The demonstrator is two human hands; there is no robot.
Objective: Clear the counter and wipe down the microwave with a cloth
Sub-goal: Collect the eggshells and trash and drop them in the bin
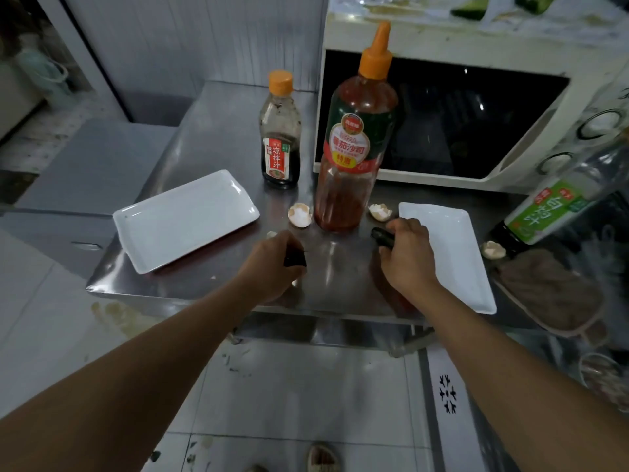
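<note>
The left hand (272, 264) and right hand (406, 253) each grasp a small dark piece on the counter (211, 131); eggshells (299, 215) beside the ketchup bottle (354, 158) look brittle; pinch their rims lightly.

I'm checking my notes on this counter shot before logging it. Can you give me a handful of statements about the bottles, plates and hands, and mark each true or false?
1. The tall ketchup bottle stands upright in front of the microwave. True.
2. Both white rectangular plates hold food. False: the left plate and the right plate look bare.
3. The right hand grips a small dark object. True.
4. The dark sauce bottle has a green cap. False: its cap is orange.
5. Eggshell pieces lie on the steel counter near the ketchup bottle. True.
6. The left hand rests flat on the left plate. False: it is off the plate, holding something dark.
</note>
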